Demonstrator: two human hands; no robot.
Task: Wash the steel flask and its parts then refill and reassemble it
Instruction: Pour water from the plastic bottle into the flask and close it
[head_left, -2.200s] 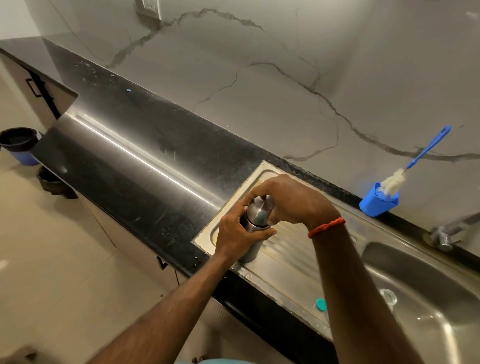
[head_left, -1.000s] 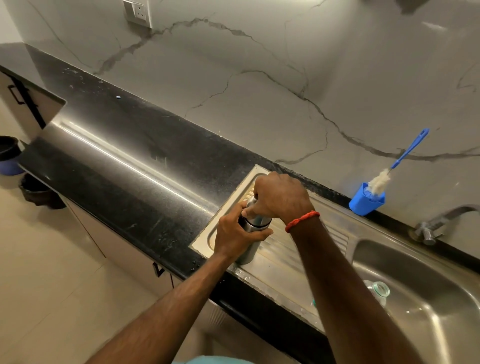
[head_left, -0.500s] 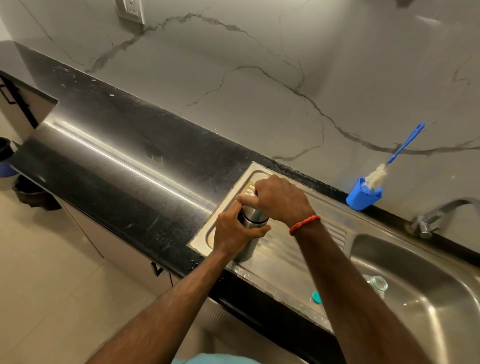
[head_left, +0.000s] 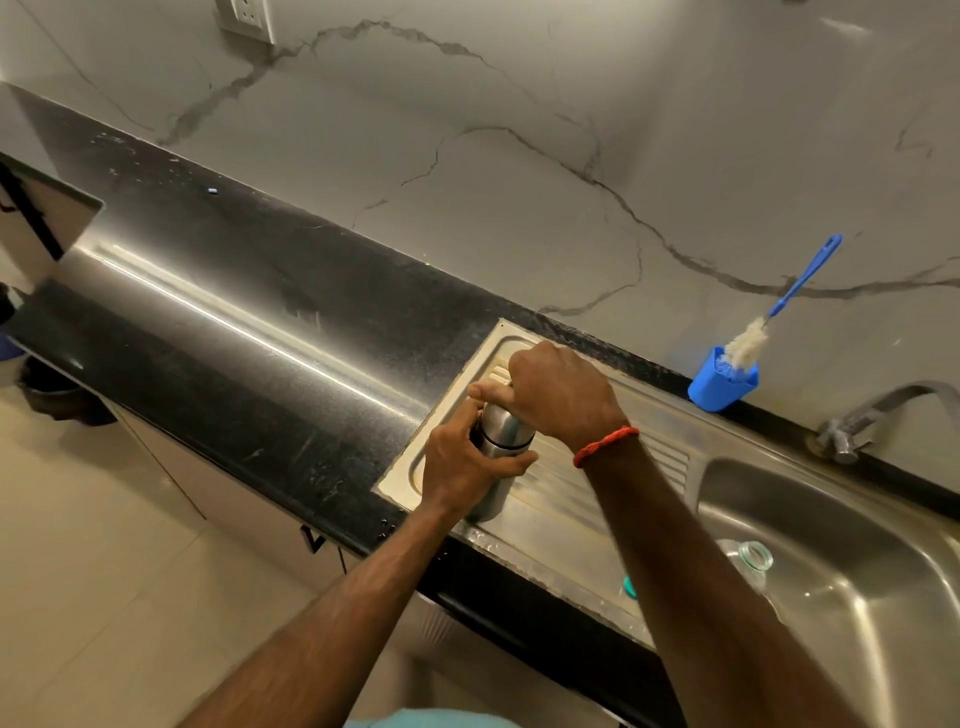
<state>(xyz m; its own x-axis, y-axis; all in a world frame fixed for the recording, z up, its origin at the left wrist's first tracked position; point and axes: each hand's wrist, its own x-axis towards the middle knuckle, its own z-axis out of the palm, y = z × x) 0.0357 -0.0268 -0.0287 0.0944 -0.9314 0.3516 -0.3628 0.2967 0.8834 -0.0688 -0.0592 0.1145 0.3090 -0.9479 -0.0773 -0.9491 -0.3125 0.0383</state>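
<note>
Gripping the flask (head_left: 501, 441) upright on the draining board (head_left: 566, 519), my left hand (head_left: 462, 462) wraps its body; my right hand (head_left: 558, 392) clamps what seems its cap.

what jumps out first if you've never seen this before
Both hands meet on the steel flask standing on the drainboard: the left hand grips its body, the right hand its top. Next, the bright blue bottle brush in a blue holder against the marble wall, behind the drainboard.
</note>
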